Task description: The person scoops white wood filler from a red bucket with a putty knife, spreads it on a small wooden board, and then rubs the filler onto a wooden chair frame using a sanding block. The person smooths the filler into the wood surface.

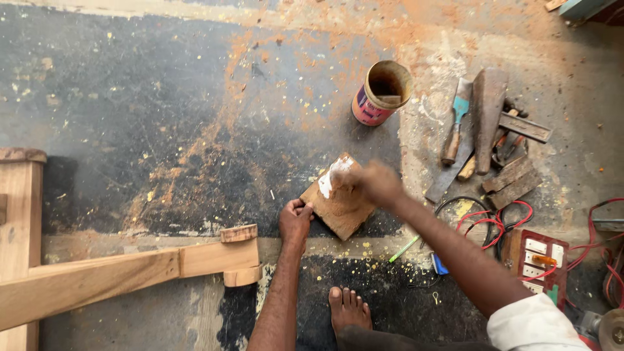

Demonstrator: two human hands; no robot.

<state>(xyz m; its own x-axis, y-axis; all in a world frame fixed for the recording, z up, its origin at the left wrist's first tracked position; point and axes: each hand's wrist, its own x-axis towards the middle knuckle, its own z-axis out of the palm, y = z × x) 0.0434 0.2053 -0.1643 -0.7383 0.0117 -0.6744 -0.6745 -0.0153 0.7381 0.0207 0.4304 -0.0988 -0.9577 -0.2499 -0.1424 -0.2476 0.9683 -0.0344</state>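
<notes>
Nearest me, my left hand point(296, 220) has its grip curled shut on the corner of a wood block point(341, 201) lying on the floor point(162, 117). My right hand point(376, 182) presses white paste point(333, 174) onto it; blurred, so I cannot tell its grip. Beyond stands a tin point(381, 92).

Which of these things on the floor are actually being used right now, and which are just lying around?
In use: wooden block with white paste, steadied by left hand, worked by blurred right hand.

Lying about: tin can, hand tools, red cables, wooden frame.
</notes>
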